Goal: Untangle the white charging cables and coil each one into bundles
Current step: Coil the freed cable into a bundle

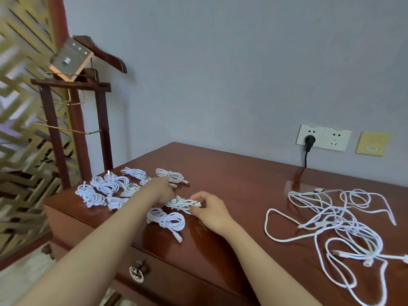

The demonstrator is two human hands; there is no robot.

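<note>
A coiled white cable bundle lies on the brown wooden desk between my hands. My left hand rests on its left end, and my right hand pinches its right end with the fingertips. Another coiled bundle lies just in front, its plug end trailing toward the desk edge. Several finished bundles sit in a cluster at the far left corner. A loose tangle of white cables sprawls over the right side of the desk.
A wooden valet stand rises beside the desk's left end. On the wall behind are a double socket with a black plug and a yellow plate. A drawer pull hangs on the desk front.
</note>
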